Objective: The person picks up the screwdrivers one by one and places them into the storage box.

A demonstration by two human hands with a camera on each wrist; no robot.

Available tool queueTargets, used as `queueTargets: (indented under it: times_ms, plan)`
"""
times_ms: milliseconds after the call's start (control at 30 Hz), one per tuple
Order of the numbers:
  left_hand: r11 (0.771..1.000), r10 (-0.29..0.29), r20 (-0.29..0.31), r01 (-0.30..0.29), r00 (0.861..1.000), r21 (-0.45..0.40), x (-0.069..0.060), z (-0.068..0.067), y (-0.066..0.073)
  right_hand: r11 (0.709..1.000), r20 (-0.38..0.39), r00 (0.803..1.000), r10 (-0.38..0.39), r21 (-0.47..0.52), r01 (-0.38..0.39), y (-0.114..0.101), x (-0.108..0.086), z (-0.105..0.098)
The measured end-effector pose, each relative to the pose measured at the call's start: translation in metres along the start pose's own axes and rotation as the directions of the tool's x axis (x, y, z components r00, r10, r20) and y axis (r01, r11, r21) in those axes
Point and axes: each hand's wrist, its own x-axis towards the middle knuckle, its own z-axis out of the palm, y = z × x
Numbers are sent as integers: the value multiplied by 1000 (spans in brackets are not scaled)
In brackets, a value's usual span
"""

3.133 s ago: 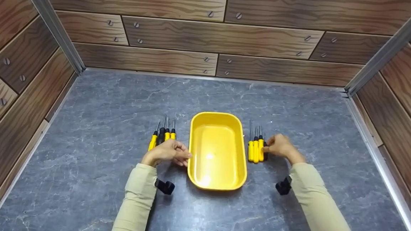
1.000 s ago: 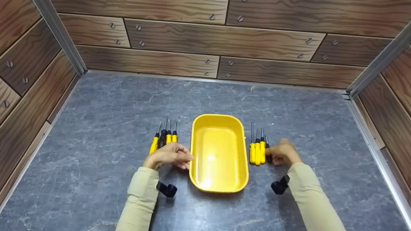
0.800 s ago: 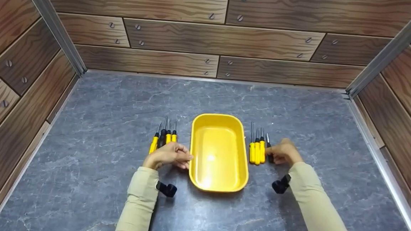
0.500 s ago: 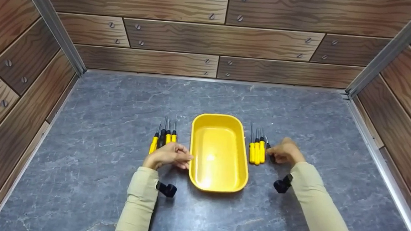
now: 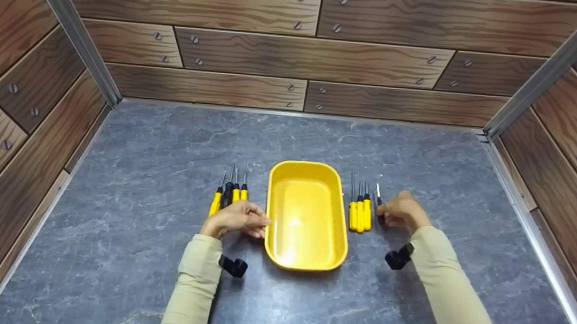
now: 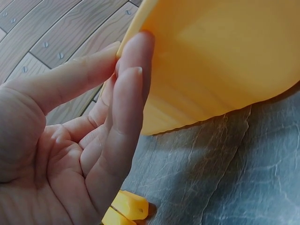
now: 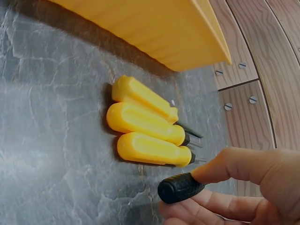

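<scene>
A yellow tray point(image 5: 311, 198) sits in the middle of the table. My left hand point(image 5: 236, 218) pinches its left rim between thumb and fingers, as the left wrist view shows up close. On the tray's right, my right hand point(image 5: 406, 210) grips a black screwdriver point(image 7: 177, 188) by its handle, thumb on one side and fingers on the other. The shaft points toward the back wall. Three yellow-handled screwdrivers point(image 5: 360, 215) lie side by side between the tray and that hand.
Several more screwdrivers point(image 5: 236, 194), mostly yellow and one black, lie left of the tray, partly hidden by the left hand. Wood-patterned walls point(image 5: 305, 58) enclose the grey marbled table point(image 5: 132, 172) at the back and sides.
The right hand and the black screwdriver have shifted slightly right, opening a gap from the yellow screwdrivers. The left hand stays on the tray's rim.
</scene>
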Motion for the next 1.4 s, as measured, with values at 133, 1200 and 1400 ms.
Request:
queueTargets:
  times_ms: [133,1200,1400]
  plan:
    - [1000,-1,-3,1,1000,2,0,1,0,1000,35,999,-18,13,18,-4,-2,-1]
    - [1000,-3,-13,3,1000,10,-1,1,2,995,148,985,-91,42,85,-39,-15,6]
    - [1000,-4,-19,4,1000,14,-1,1,1,995,160,982,-97,42,92,-44,-18,9]
